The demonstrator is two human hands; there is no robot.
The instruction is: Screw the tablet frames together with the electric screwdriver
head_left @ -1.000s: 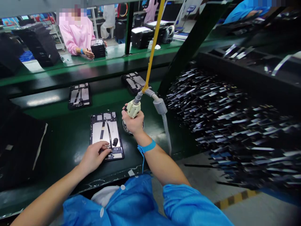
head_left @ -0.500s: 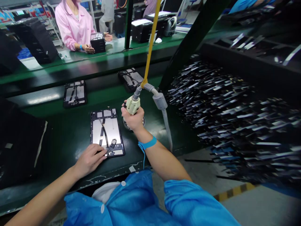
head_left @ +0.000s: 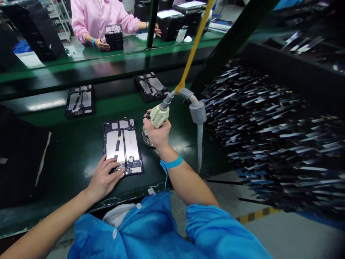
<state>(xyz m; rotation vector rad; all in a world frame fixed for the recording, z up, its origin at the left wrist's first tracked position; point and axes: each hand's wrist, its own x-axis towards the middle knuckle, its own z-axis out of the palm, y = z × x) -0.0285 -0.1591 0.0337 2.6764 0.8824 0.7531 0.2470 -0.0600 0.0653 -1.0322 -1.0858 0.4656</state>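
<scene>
On the dark green bench (head_left: 81, 158) in front of the person, an opened tablet chassis (head_left: 122, 146) lay flat with its silver inner plate, dark flex strips and a small black part near its lower edge all exposed. The left hand (head_left: 104, 179) rested on the bench at the chassis's lower left corner, its fingers spread and the fingertips touching the frame, pressing it down rather than gripping anything. The right hand (head_left: 157, 133) was clamped around the body of a cream-coloured electric screwdriver (head_left: 159, 116), held upright just right of the chassis and above a small round dish (head_left: 147, 138) that sat on the bench beside it. A grey cable (head_left: 198, 124) and a yellow suspension cord (head_left: 192, 50) ran up from the tool's top. The tip of the driver was hidden behind the hand, so whether it carried a screw could not be told. Judged from this, the fastening work looked not yet started on this unit: the tool stood off to the side, not over the board. Further back, 2 more open chassis (head_left: 80, 100) (head_left: 151, 86) lay on the belt, and a worker in a pink coat (head_left: 97, 18) stood at the far bench with a black box (head_left: 114, 36). Racks of thin dark strips (head_left: 269, 133) filled the right.
</scene>
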